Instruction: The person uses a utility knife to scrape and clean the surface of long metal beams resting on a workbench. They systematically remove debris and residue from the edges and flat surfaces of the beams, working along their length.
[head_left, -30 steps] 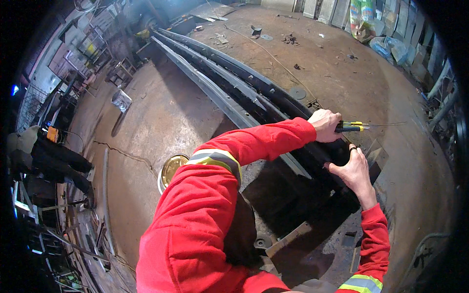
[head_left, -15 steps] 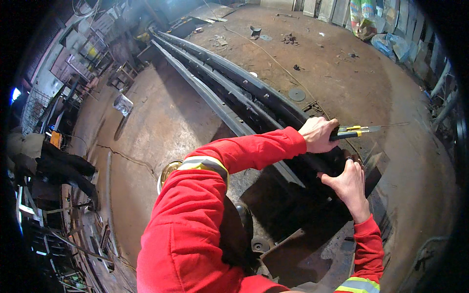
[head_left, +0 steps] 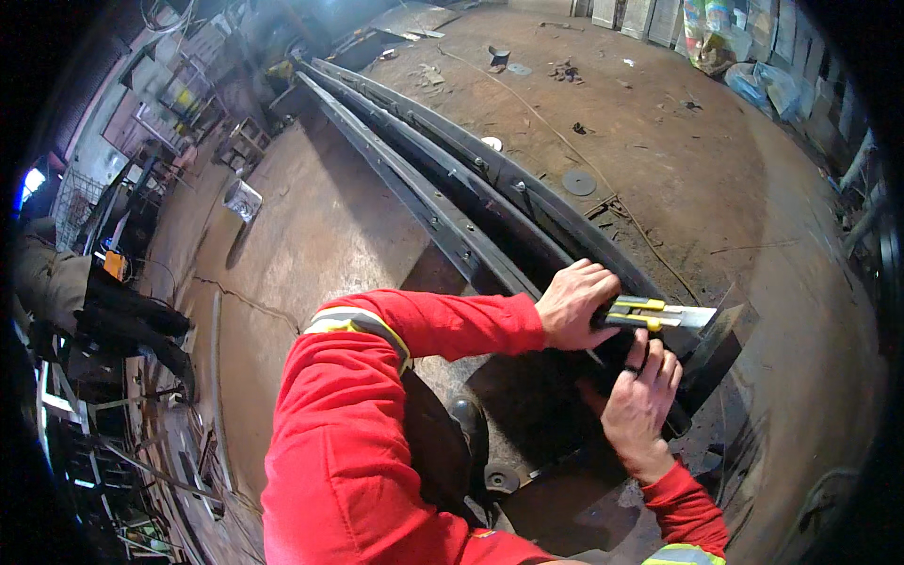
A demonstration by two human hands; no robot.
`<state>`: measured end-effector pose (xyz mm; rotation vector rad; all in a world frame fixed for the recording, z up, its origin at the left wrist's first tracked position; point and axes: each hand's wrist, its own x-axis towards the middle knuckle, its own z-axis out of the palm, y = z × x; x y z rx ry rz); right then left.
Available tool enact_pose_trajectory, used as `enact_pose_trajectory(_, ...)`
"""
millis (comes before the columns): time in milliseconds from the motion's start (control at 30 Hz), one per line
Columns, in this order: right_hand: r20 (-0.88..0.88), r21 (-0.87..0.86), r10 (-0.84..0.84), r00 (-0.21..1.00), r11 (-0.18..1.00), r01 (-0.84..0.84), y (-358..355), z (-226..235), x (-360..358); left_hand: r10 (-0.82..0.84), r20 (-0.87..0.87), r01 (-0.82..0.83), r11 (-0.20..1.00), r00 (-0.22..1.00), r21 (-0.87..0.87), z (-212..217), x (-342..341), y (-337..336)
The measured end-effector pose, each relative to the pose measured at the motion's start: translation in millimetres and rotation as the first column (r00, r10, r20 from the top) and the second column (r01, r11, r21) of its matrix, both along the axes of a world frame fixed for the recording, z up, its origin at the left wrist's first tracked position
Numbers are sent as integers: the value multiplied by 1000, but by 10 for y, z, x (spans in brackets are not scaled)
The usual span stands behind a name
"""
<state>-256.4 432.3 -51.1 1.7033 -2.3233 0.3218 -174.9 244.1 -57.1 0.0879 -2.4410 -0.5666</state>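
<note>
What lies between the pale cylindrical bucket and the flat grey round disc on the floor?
In the head view, long, dark, bolt-studded beams lie between the bucket and the disc, with brown floor on either side.

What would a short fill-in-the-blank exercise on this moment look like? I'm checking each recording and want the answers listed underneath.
1. The knife is in the person's ____ hand.
2. The blade points toward the ____ side of the picture.
3. The person's sleeves are ____, with reflective bands.
4. In the picture, the bucket is to the ____ of the long beams.

Missing words: left; right; red; left.
</note>
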Motion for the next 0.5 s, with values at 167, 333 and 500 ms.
enact_pose_trajectory(167, -130, 62, 1, 991, 998, 7, 178, -300, 283, -77, 78, 72, 996, 994, 59, -17, 422, 119)
enact_pose_trajectory(333, -281, 48, 64, 957, 997, -53, 233, -335, 440, -115, 100, 104, 989, 988, 105, -61, 693, 151)
enact_pose_trajectory(500, -236, 99, 146, 961, 987, -125, 344, -353, 485, -143, 110, 138, 989, 984, 48, -115, 813, 172)
